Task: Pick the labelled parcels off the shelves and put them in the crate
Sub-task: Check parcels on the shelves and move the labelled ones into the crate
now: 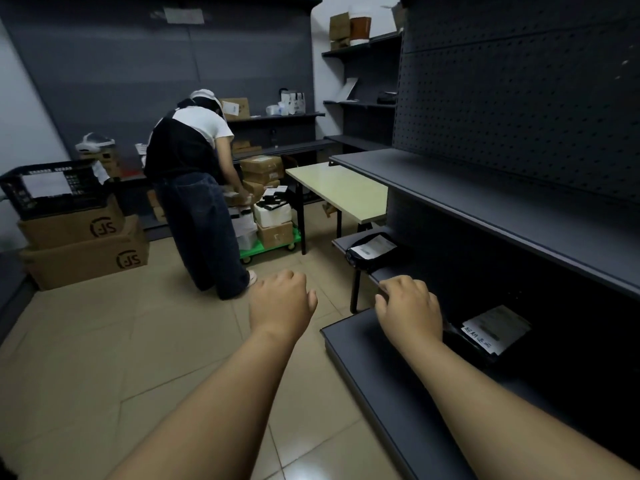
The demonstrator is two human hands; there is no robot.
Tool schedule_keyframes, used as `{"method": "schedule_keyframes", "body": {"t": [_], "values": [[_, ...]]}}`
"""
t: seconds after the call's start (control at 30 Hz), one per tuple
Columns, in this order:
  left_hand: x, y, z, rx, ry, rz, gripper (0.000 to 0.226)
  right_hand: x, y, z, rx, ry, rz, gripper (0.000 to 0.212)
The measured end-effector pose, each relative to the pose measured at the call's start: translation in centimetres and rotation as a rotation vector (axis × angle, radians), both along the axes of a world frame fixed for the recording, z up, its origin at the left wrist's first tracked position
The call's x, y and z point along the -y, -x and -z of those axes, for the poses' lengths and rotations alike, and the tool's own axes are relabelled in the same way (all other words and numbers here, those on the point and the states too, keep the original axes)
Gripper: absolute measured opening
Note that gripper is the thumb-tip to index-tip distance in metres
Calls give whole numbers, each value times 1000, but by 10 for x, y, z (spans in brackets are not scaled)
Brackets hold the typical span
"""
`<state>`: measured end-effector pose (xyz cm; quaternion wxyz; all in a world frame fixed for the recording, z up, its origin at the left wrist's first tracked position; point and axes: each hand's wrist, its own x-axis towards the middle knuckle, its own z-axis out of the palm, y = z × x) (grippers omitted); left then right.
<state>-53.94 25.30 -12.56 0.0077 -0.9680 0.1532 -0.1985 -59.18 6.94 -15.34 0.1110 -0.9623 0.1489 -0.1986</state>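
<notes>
My right hand (408, 306) hovered over the bottom shelf (374, 362), fingers loosely curled, holding nothing. The labelled parcel (491, 332) lay just beside it (further right). My left hand (280, 299) was curled too, empty.

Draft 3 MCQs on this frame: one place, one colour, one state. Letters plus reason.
1. Where does the black crate sit?
A) on stacked cardboard boxes
B) on the table
C) on the trolley

2. What colour is the trolley deck?
A) red
B) green
C) blue

3. What is the left hand holding?
A) a parcel
B) the crate
C) nothing

A: the crate tops two cardboard boxes at left.
B: the deck under the parcels is bright green.
C: the left hand hangs over the floor with its fingers loosely curled round nothing.
</notes>
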Motion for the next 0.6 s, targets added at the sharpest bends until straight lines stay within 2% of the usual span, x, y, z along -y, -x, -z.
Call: {"method": "schedule_keyframes", "body": {"t": [0.4,0.6], "values": [[-21,-185,-1,-6,16,280,35,-38,-141,9,-46,-48,294,38],[-11,-242,17,-51,-2,359,33,-44,-182,23,-25,-72,396,36]]}}
